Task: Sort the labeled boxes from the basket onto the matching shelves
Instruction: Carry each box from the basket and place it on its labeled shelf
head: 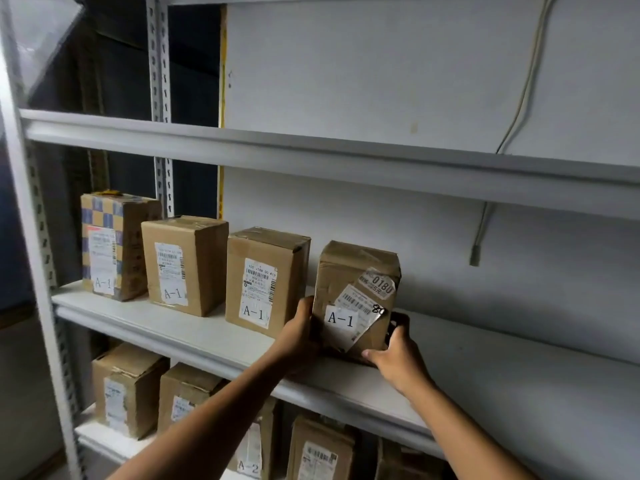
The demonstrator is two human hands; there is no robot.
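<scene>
A brown cardboard box labeled A-1 (353, 282) stands upright on the middle white shelf (485, 375). My left hand (299, 330) presses against its left side. My right hand (394, 355) grips its lower right corner. Three other A-1 boxes stand in a row to its left: one with a blue checked pattern (114, 244), a plain one (183, 265) and a third (266, 278) close beside the held box. The basket is out of view.
The shelf below holds several cardboard boxes (128, 389), one labeled A-2 (252, 455). The upper shelf (311, 150) shows nothing on it. A grey cable (519, 109) hangs down the back wall at the right. A slotted white upright (34, 237) frames the left side.
</scene>
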